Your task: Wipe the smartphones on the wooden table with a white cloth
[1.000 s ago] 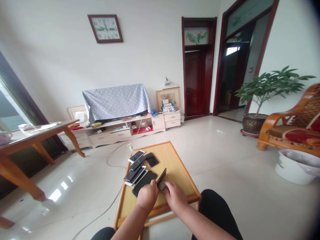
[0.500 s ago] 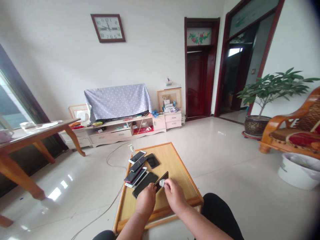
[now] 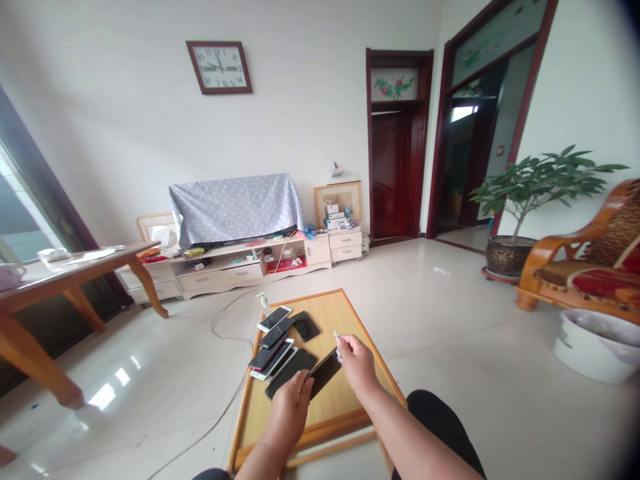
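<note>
My left hand [image 3: 289,408] is closed on the near end of a dark smartphone [image 3: 326,375], held tilted above the small wooden table [image 3: 333,320]. Pinched in the fingers of my right hand [image 3: 360,365] is a small crumpled white wipe or tissue [image 3: 339,355], at the phone's far end. Whether the wipe touches the phone I cannot tell. Just beyond my left hand lies a large black phone [image 3: 295,368]. Farther left is an overlapping row with a red-edged phone [image 3: 269,356], a black phone [image 3: 275,334] and a white-framed phone [image 3: 275,319]. Another dark phone [image 3: 305,326] rests beside them.
A pump bottle [image 3: 263,303] stands at the table's far left corner. A cable [image 3: 215,408] runs over the floor on the left. To the right are a white bucket [image 3: 590,347], a wooden armchair [image 3: 545,257] and a potted plant [image 3: 511,257]. A low cabinet [image 3: 220,280] lines the wall.
My right hand has moved up and right with the white wipe. The held phone has turned, so more of its dark face shows. The camera view has tipped up slightly.
</note>
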Motion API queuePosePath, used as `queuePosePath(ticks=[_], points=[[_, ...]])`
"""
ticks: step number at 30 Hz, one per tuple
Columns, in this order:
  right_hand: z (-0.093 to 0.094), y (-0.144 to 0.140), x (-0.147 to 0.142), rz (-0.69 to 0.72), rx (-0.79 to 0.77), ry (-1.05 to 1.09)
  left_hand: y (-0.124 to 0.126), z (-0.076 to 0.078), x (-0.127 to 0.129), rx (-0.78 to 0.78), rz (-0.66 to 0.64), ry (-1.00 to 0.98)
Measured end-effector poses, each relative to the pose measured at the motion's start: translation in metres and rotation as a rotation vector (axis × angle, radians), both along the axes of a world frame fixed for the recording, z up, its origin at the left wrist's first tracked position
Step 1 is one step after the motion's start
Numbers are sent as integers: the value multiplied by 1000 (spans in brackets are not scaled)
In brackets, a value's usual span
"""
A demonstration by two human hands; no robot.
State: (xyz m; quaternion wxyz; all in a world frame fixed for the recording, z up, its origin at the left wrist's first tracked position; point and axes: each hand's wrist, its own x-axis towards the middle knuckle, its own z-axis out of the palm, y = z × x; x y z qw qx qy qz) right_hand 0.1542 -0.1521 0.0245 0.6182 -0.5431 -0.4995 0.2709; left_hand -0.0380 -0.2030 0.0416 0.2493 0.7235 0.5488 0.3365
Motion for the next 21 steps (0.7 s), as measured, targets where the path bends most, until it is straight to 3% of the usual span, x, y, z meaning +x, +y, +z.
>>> queuePosePath(ticks=[5,10,14,18,21], points=[[-5,-1,2,-7,-36,176,-3,-3,6,-111,56,-260],[-9,-31,-23,38,123,-94,0,2,14,-148,53,-439],[-4,-43,-36,120,189,-226,-5,7,14,-119,50,-456],[0,-27,-20,-33,125,-180,-15,8,10,-134,71,-408],[-10,-22,-11,-65,94,-232,-17,6,9,-121,130,-431]])
